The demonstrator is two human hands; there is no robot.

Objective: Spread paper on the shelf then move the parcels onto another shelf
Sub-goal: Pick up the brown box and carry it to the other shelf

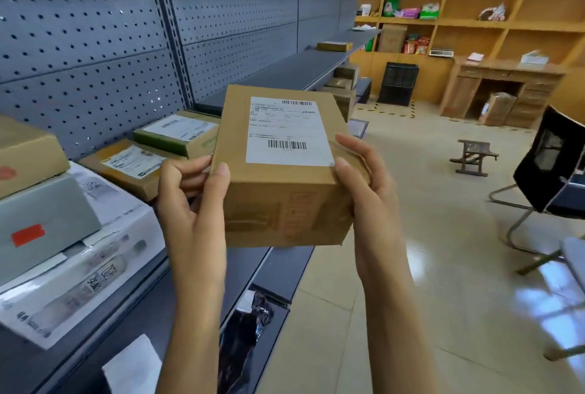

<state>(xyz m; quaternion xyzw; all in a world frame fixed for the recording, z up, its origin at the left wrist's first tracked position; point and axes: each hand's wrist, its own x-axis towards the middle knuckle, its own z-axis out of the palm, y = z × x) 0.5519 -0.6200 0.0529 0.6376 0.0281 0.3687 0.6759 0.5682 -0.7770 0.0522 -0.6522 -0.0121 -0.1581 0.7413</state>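
I hold a brown cardboard parcel with a white shipping label on top, in the air in front of the grey shelf. My left hand grips its left side and my right hand grips its right side. On the shelf to the left lie a flat brown parcel and a green-edged parcel. Further left, printed paper covers the shelf under a grey box and a brown box.
A dark bag and a white sheet lie on the lower shelf. More parcels sit further along the rack. A black chair, a small stool and wooden shelving stand across the tiled floor.
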